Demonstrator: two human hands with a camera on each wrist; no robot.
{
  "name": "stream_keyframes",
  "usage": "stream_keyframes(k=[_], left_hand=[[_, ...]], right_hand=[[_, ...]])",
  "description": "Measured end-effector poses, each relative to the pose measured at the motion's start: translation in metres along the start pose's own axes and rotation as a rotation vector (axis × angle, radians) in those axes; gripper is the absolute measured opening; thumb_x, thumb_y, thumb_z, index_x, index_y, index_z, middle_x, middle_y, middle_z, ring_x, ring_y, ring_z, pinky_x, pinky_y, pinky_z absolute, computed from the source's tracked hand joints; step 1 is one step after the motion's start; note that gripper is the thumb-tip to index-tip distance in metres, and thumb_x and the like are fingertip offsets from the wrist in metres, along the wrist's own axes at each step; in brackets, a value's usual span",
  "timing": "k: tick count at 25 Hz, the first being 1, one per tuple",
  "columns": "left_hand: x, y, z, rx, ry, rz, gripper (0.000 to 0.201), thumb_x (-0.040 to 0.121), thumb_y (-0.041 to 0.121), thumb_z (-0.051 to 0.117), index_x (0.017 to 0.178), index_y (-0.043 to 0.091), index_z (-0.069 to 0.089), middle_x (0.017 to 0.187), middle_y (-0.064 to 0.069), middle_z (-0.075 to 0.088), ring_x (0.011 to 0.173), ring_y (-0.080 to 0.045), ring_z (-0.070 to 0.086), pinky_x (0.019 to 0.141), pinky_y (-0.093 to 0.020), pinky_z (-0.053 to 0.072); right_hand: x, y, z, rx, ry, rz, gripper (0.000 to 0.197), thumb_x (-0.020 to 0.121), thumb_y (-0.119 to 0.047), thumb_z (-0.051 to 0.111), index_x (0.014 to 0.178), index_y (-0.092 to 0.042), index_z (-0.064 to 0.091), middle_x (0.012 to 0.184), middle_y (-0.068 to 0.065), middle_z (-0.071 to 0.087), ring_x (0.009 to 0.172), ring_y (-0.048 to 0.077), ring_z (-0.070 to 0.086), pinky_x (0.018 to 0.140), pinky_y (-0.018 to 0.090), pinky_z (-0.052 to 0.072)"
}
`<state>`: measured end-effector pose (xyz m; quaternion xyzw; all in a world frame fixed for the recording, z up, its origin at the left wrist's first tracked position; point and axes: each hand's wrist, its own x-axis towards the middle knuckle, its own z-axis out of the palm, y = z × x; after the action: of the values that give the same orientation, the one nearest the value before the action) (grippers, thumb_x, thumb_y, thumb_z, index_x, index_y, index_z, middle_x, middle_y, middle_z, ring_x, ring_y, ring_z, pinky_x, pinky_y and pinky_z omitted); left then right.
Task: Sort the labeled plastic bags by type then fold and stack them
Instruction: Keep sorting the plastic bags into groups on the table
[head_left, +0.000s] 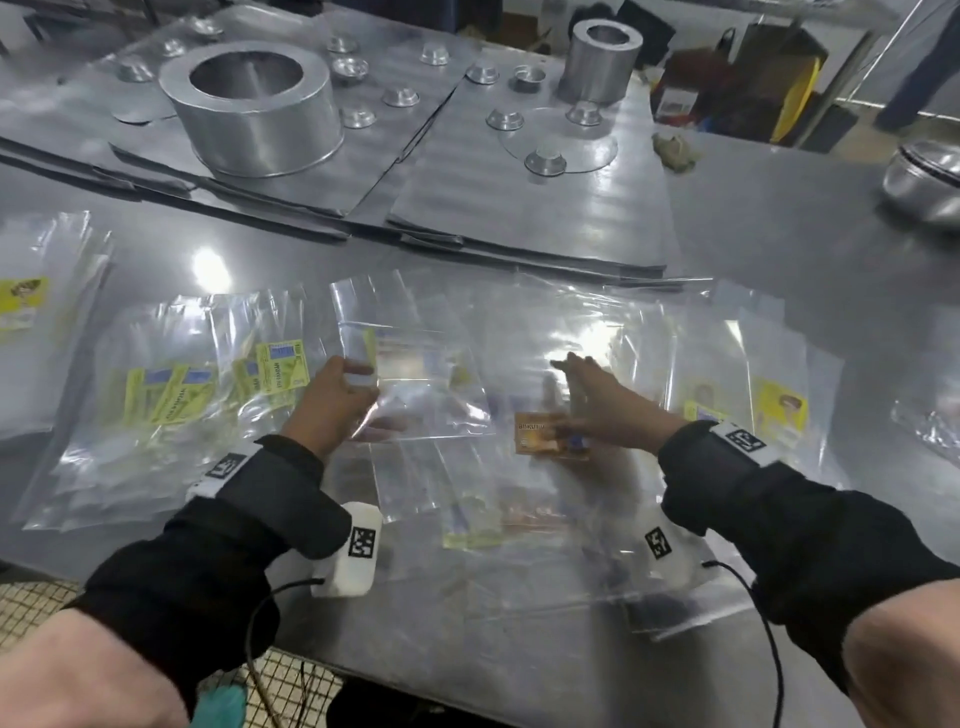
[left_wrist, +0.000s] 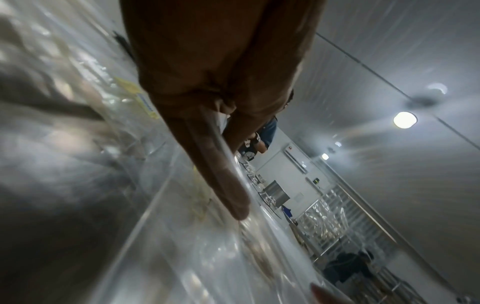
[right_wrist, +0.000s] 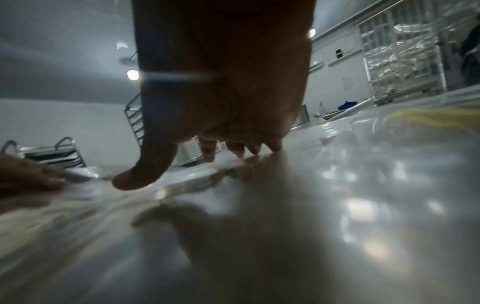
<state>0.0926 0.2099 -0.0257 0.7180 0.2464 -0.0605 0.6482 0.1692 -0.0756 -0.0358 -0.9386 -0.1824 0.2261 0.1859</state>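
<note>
On the grey tabletop (head_left: 779, 270), clear plastic bags lie spread in loose groups in front of the person. Left hand (head_left: 332, 400) is raised a little over the middle of the spread and pinches a clear bag (head_left: 415, 374) by its left edge, thumb on top and fingers underneath; the bag hangs out to the right of the hand, with a pale yellow label showing faintly through it. In the left wrist view the same hand (left_wrist: 207, 102) shows the thin plastic edge running between thumb and fingers. Right hand (head_left: 597, 400) lies with fingers straight and spread, palm down, holding nothing; its fingertips (right_wrist: 239, 152) touch the glossy plastic below, and the thumb sits apart to the left, just above the surface. Just beside this hand, under the clear film, lies an orange label (head_left: 545, 439).

To the left a pile of bags with yellow-green labels (head_left: 208, 384) lies fanned out. At the far left edge sits another stack with a yellow label (head_left: 23, 301). To the right, more bags carry yellow picture labels (head_left: 779, 410). Behind the bags lie flat metal sheets (head_left: 545, 208), with a wide metal ring (head_left: 249, 104), a taller metal cylinder (head_left: 602, 60) and several small metal cups (head_left: 545, 158) on them.
</note>
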Motion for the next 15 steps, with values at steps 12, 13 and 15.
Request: stream_keyframes(k=[12, 13, 15], left_hand=[[-0.021, -0.006, -0.006, -0.208, -0.121, -0.076, 0.039, 0.095, 0.001, 0.047, 0.131, 0.011, 0.037, 0.084, -0.006, 0.073, 0.059, -0.018, 0.07, 0.05, -0.024, 0.056], [-0.019, -0.003, -0.009, -0.254, -0.108, -0.078, 0.039, 0.094, 0.001, 0.048, 0.131, 0.012, 0.038, 0.084, -0.005, 0.073, 0.061, -0.018, 0.071, 0.051, -0.024, 0.056], [-0.015, 0.003, -0.013, -0.297, -0.082, -0.072, 0.042, 0.094, 0.003, 0.05, 0.133, 0.012, 0.038, 0.092, -0.006, 0.071, 0.063, -0.016, 0.071, 0.053, -0.023, 0.057]], right_hand=[[0.004, 0.003, 0.004, -0.153, 0.252, 0.079, 0.075, 0.081, -0.038, 0.069, 0.144, -0.02, 0.034, 0.154, 0.008, 0.025, 0.142, 0.025, 0.022, 0.114, 0.04, 0.019], [0.002, 0.005, 0.005, -0.176, 0.212, 0.118, 0.086, 0.076, -0.047, 0.072, 0.146, -0.021, 0.03, 0.155, 0.008, 0.022, 0.142, 0.027, 0.02, 0.114, 0.042, 0.022], [-0.007, 0.005, 0.016, -0.253, 0.019, 0.123, 0.107, 0.066, -0.063, 0.07, 0.15, -0.029, 0.013, 0.158, 0.007, 0.005, 0.145, 0.03, 0.004, 0.115, 0.053, 0.012]])
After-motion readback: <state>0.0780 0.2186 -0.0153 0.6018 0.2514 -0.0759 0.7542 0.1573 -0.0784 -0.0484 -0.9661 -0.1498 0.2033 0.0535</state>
